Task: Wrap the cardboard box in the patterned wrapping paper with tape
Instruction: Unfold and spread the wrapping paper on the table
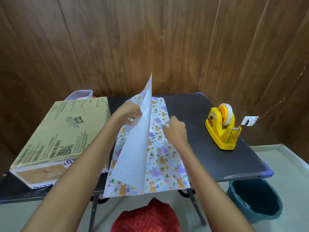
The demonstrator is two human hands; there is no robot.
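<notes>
The patterned wrapping paper, white with purple and orange animal prints, lies in the middle of the dark table. One layer of it stands lifted, white underside showing, its corner pointing up. My left hand pinches that raised sheet near its upper left edge. My right hand rests on the flat printed layer just right of the fold, fingers apart. The cardboard box, printed with black text and a QR code, lies flat at the table's left, apart from the paper. A yellow tape dispenser with a tape roll stands at the right.
A clear plastic container sits behind the box at the back left. A teal bucket stands on the floor right of the table. A wooden panel wall rises close behind. Red patterned cloth covers my lap below the table's front edge.
</notes>
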